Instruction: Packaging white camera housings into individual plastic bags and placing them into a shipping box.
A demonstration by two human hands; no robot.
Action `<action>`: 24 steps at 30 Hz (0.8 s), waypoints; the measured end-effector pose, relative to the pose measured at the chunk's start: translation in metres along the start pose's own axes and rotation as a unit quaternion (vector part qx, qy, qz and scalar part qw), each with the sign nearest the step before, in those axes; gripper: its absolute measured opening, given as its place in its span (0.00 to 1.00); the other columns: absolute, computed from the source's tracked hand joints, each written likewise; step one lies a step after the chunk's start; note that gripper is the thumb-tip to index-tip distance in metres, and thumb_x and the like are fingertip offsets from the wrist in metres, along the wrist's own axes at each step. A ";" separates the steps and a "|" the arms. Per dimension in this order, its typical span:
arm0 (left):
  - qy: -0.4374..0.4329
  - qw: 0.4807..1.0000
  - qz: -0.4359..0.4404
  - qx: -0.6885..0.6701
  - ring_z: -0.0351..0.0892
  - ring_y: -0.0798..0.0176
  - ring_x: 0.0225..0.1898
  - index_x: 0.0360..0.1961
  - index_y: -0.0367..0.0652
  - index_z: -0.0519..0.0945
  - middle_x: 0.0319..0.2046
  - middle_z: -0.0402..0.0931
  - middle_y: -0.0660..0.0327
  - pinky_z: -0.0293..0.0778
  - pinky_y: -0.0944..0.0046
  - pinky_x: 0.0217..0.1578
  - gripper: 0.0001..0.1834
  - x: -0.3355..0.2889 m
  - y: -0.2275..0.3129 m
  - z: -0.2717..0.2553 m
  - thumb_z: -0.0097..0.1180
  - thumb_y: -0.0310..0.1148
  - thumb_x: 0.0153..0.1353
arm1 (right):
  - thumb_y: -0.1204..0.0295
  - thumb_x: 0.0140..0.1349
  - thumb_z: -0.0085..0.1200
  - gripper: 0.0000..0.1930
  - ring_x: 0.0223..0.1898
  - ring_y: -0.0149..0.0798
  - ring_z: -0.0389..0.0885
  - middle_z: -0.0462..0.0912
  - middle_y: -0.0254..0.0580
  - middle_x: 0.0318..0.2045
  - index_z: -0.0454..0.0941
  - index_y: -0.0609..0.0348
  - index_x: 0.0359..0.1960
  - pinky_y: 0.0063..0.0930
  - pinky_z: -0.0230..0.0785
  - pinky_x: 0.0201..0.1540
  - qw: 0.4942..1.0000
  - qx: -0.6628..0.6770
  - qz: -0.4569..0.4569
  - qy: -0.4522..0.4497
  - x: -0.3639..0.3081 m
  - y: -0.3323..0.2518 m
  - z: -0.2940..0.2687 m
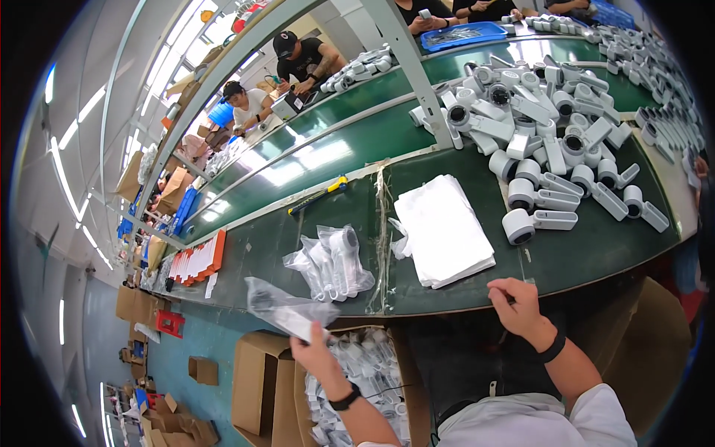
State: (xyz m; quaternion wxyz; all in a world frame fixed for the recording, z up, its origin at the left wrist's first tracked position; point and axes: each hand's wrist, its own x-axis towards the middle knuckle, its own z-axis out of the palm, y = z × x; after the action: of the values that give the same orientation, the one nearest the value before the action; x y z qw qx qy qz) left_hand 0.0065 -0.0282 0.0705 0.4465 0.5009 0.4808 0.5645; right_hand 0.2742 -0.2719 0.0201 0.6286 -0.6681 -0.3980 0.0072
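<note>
My left hand [319,356] grips a clear plastic bag [279,305] with a white part inside, near the bench's front edge. Below that hand stands an open cardboard box filled with bagged white parts [361,372]. At the front edge farther right, my right hand [518,307] is closed, fingers curled; whether it holds anything small is hidden. Just beyond it lies a stack of thin white bags or sheets [445,231]. Several bagged devices [331,262] rest left of the stack. White-grey devices with a round head and flat handle [544,197] lie loose at the right.
A yellow-and-black cutter [318,195] lies toward the bench's back edge. An orange tray with white papers [198,258] sits at the left end. A metal post [424,82] rises behind the stack. Co-workers [305,63] work across the green conveyor [320,138]. A blue tray [463,36] stands far back.
</note>
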 end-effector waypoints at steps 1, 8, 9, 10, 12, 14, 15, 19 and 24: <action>0.054 0.995 0.039 0.073 0.75 0.68 0.25 0.39 0.32 0.75 0.32 0.77 0.58 0.73 0.69 0.21 0.15 0.016 0.003 -0.006 0.66 0.29 0.55 | 0.79 0.57 0.57 0.03 0.17 0.33 0.74 0.78 0.42 0.20 0.81 0.63 0.33 0.23 0.64 0.21 0.999 0.016 0.027 0.008 0.001 0.007 0.002; 0.040 0.946 0.038 0.319 0.78 0.60 0.26 0.35 0.28 0.75 0.30 0.77 0.50 0.74 0.63 0.24 0.20 0.121 -0.049 -0.015 0.66 0.37 0.53 | 0.76 0.57 0.59 0.03 0.16 0.32 0.74 0.78 0.39 0.19 0.81 0.62 0.28 0.24 0.65 0.20 0.998 -0.062 0.010 -0.004 0.003 0.011 0.002; 0.056 0.925 0.110 0.359 0.78 0.56 0.27 0.35 0.28 0.75 0.30 0.78 0.48 0.74 0.59 0.28 0.22 0.127 -0.058 -0.013 0.65 0.40 0.53 | 0.76 0.57 0.59 0.03 0.16 0.32 0.74 0.78 0.39 0.19 0.81 0.62 0.28 0.24 0.65 0.20 0.998 -0.061 0.011 -0.004 0.003 0.011 0.003; 0.070 0.898 0.180 0.396 0.79 0.52 0.28 0.35 0.27 0.75 0.30 0.78 0.45 0.75 0.55 0.32 0.25 0.132 -0.066 -0.007 0.64 0.43 0.54 | 0.76 0.57 0.59 0.03 0.16 0.32 0.74 0.78 0.39 0.19 0.81 0.62 0.28 0.24 0.65 0.20 0.998 -0.056 0.014 -0.001 0.003 0.011 0.002; 0.036 0.921 0.129 0.367 0.80 0.47 0.32 0.35 0.27 0.75 0.32 0.79 0.42 0.73 0.51 0.39 0.25 0.142 -0.074 -0.013 0.63 0.45 0.54 | 0.76 0.57 0.59 0.03 0.16 0.32 0.74 0.77 0.39 0.18 0.81 0.62 0.28 0.25 0.65 0.20 0.999 -0.049 0.017 0.001 0.003 0.009 0.002; -0.069 0.895 0.087 0.432 0.80 0.47 0.34 0.38 0.28 0.76 0.33 0.79 0.42 0.73 0.52 0.39 0.26 0.135 -0.065 0.001 0.64 0.44 0.54 | 0.76 0.56 0.59 0.02 0.16 0.33 0.74 0.77 0.39 0.18 0.81 0.61 0.28 0.25 0.65 0.20 0.999 -0.052 0.014 -0.004 0.002 0.012 -0.002; -0.079 0.899 0.036 0.429 0.78 0.48 0.38 0.41 0.31 0.77 0.36 0.78 0.43 0.72 0.54 0.42 0.25 0.137 -0.062 0.001 0.65 0.43 0.54 | 0.76 0.56 0.59 0.02 0.16 0.33 0.74 0.77 0.39 0.18 0.81 0.61 0.28 0.25 0.65 0.20 0.998 -0.053 0.015 -0.002 0.002 0.013 -0.002; 0.065 0.880 0.269 0.386 0.75 0.47 0.46 0.44 0.33 0.78 0.42 0.76 0.47 0.69 0.52 0.49 0.26 0.130 -0.044 0.014 0.65 0.46 0.54 | 0.77 0.54 0.60 0.01 0.16 0.34 0.74 0.77 0.38 0.18 0.81 0.60 0.27 0.26 0.65 0.20 0.998 -0.063 -0.013 0.005 0.002 0.013 0.001; -0.139 0.796 0.251 0.533 0.66 0.43 0.56 0.51 0.42 0.77 0.54 0.67 0.47 0.66 0.40 0.53 0.35 0.101 -0.025 0.074 0.64 0.57 0.49 | 0.78 0.53 0.60 0.02 0.16 0.36 0.74 0.76 0.38 0.17 0.80 0.60 0.25 0.26 0.65 0.20 0.995 -0.092 -0.028 0.016 0.003 0.009 0.005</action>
State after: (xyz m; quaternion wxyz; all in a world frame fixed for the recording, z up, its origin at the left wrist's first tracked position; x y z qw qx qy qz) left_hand 0.0711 0.0822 0.0618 0.0132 0.8357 0.4961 0.2353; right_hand 0.2787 -0.2655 0.0132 0.5710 -0.7114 -0.4057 -0.0575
